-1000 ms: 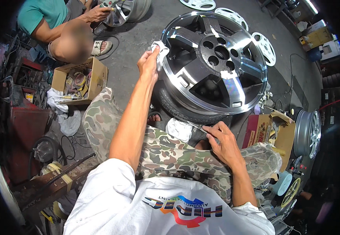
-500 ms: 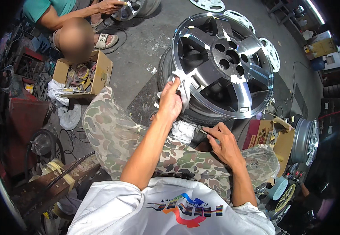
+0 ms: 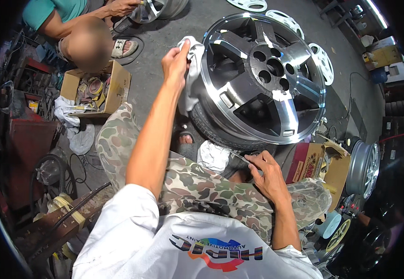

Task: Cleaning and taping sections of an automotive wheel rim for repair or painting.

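A large alloy wheel [image 3: 256, 69] with polished spokes and dark recesses lies tilted in front of me, resting on a black tyre [image 3: 213, 130]. My left hand [image 3: 176, 65] grips a white cloth [image 3: 194, 58] at the wheel's left edge, the cloth hanging down past the rim. Lower down, near my knees, my right hand [image 3: 266, 171] is closed on a thin, narrow tool [image 3: 240, 157] whose kind I cannot make out. Beside that tool, a second crumpled white cloth [image 3: 212, 156] lies below the tyre.
Cardboard boxes stand at left [image 3: 118, 88] and right [image 3: 299, 160]. White wheel covers [image 3: 322, 63] lie beyond the wheel; another silver wheel [image 3: 358, 167] stands at far right. Upper left, a co-worker's hand [image 3: 124, 7] is at another wheel [image 3: 148, 11]. A cable [image 3: 350, 95] crosses the floor.
My left hand has moved up and left with the cloth, from the wheel's lower-left rim to beside its upper-left edge. My right hand has barely moved.
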Motion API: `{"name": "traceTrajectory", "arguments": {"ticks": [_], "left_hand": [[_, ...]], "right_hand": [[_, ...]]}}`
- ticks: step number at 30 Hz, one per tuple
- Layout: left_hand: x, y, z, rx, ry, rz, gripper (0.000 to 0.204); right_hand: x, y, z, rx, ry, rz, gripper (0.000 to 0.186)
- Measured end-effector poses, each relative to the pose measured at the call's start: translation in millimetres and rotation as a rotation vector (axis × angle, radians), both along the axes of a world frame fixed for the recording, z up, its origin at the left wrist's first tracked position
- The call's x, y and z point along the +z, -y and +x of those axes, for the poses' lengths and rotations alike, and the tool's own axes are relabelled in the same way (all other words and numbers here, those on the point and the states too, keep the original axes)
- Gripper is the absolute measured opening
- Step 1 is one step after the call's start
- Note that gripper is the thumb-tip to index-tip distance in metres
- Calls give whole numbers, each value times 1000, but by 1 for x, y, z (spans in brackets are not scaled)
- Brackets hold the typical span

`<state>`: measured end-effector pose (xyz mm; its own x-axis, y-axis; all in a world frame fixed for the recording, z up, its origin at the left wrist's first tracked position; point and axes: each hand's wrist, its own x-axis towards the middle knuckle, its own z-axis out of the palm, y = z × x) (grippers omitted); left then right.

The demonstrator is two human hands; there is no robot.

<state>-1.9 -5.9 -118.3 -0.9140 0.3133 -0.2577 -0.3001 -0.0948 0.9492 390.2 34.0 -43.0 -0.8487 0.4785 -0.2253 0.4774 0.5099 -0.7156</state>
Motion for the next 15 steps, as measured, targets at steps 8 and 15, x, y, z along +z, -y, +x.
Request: {"name": "traceTrajectory", "arguments": {"ticks": [8, 15], "left_hand": [[-4, -27, -24, -160, 94, -15, 23], [0, 18, 48, -42, 131, 27, 23]], "right_hand": [[-4, -4, 10, 23, -3, 1, 29], [-2, -3, 5, 14, -39, 16, 27]]}}
